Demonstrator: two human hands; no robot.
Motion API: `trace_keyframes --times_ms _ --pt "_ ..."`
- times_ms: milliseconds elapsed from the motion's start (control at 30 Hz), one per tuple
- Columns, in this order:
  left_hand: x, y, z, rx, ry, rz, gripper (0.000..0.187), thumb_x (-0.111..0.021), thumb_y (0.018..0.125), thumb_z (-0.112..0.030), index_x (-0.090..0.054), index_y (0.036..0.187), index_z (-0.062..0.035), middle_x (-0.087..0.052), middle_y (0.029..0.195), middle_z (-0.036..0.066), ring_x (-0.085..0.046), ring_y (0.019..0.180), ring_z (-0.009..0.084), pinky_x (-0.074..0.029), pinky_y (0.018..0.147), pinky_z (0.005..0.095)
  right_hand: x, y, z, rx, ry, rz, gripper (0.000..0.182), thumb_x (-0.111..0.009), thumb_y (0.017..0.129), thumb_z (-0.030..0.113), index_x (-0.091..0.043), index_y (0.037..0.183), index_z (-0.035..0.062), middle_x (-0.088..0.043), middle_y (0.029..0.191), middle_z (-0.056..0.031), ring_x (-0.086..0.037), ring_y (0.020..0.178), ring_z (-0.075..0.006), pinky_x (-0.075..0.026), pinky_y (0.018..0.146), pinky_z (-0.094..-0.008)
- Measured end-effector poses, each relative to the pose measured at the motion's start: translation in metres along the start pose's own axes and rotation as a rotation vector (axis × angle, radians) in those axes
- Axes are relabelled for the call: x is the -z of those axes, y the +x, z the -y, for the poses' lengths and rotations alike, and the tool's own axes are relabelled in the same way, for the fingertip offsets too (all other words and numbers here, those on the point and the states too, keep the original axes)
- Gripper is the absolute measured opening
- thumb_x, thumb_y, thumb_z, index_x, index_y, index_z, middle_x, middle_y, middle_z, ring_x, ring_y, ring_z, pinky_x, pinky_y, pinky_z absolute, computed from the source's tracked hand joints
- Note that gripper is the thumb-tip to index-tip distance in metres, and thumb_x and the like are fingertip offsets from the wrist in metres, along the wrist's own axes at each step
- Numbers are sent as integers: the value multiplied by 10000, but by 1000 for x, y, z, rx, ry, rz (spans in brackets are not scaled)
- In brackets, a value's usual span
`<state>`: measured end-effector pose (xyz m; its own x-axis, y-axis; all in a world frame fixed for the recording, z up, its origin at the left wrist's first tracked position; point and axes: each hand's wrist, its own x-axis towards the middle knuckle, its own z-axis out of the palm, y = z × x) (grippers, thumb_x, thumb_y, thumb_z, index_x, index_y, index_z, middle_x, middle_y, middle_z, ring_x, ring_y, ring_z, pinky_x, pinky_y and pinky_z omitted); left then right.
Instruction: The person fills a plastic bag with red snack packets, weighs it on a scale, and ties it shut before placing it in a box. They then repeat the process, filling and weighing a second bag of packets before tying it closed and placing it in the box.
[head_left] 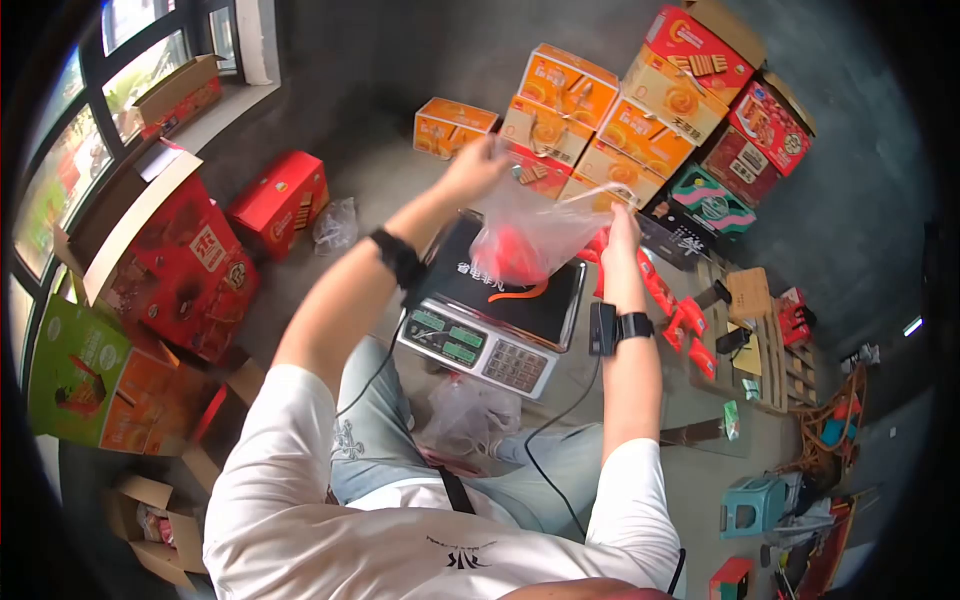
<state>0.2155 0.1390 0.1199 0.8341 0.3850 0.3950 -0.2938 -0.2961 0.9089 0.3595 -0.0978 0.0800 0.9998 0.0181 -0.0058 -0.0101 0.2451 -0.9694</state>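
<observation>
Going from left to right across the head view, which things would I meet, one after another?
Green carton, crumpled clear plastic bag on the floor, digital weighing scale, right hand, teal plastic stool.

Our shirt (350, 550): white, short-sleeved, black print (466, 560)
Our jeans (375, 440): pale blue
Our wristbands (398, 257): black, cables (538, 465) attached

Bag (535, 235) over scale (475, 352); stacked boxes (600, 125) beyond; carton (185, 265) left; pallet (770, 375) right, box (749, 293) apparently on it.
</observation>
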Motion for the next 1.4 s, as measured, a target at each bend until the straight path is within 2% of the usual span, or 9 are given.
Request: trace_keyframes --times_ms 133,633,767,933,1100,1167,1267,1333,1400 --pt "11 37 -43 10 -67 47 355 -534 863 -162 -554 1189 -22 -598 861 45 -565 712 109 -469 623 260 22 11 36 -48 177 12 132 -634 815 222 -566 900 148 -574 801 15 -543 741 -94 -433 689 -268" --pt "6 -170 44 283 -67 -36 201 -553 920 -126 -597 1064 7 -562 767 -3 -518 708 64 -439 666 223 126 -168 -92 226 -519 290 189 -596 907 184 -588 807 23 -553 668 38 -480 613 -34 -390 589 -210" --pt "17 -174 24 231 -127 -134 247 -575 915 -101 -524 1125 16 -594 796 37 -543 726 86 -446 701 229 131 -199 -69 239 -694 339 196 -602 897 163 -634 803 -6 -579 676 -22 -512 619 -58 -410 576 -233" --pt "25 -165 8 103 -145 -214 246 -564 921 -100 -519 1132 19 -612 824 58 -552 750 96 -446 713 229 128 -234 -33 505 -864 544 133 -647 826 127 -668 840 -4 -645 791 -137 -630 675 -274 -475 616 -313" --pt "25 -182 -6 238 235 -127 257 -601 902 -147 -568 1120 -16 -634 927 67 -570 806 124 -460 772 257 130 -255 -16 344 -824 690 150 -673 811 137 -646 798 -11 -645 760 -109 -627 651 -216 -476 607 -294" --pt "26 -189 -21 -149 539 -295 239 -612 880 -132 -596 1096 -28 -598 1052 79 -569 958 149 -450 834 275 126 -254 -1 396 -804 567 118 -684 801 110 -647 816 -1 -640 766 -96 -612 645 -167 -471 608 -271" --pt "33 -204 -98 -415 163 -394 208 -585 847 -17 -588 1049 32 -619 1027 121 -578 969 198 -441 875 298 112 -264 44 537 -471 372 176 -618 824 33 -620 999 18 -581 857 -35 -550 744 -101 -440 691 -227" --pt "42 -218 -146 -695 213 -413 327 -509 904 -239 -558 1073 37 -566 1116 257 -547 1045 404 -412 965 492 103 -274 88 840 -355 332 432 -539 873 347 -563 1045 -49 -566 947 -151 -529 735 -175 -462 709 -332" --pt "58 -243 -173 -933 -524 -353 441 -453 910 -350 -551 1112 29 -527 1180 273 -444 1164 456 -272 1061 548 86 -275 135 1316 -216 460 264 -515 890 286 -547 993 46 -527 832 -55 -515 718 -139 -433 668 -269"
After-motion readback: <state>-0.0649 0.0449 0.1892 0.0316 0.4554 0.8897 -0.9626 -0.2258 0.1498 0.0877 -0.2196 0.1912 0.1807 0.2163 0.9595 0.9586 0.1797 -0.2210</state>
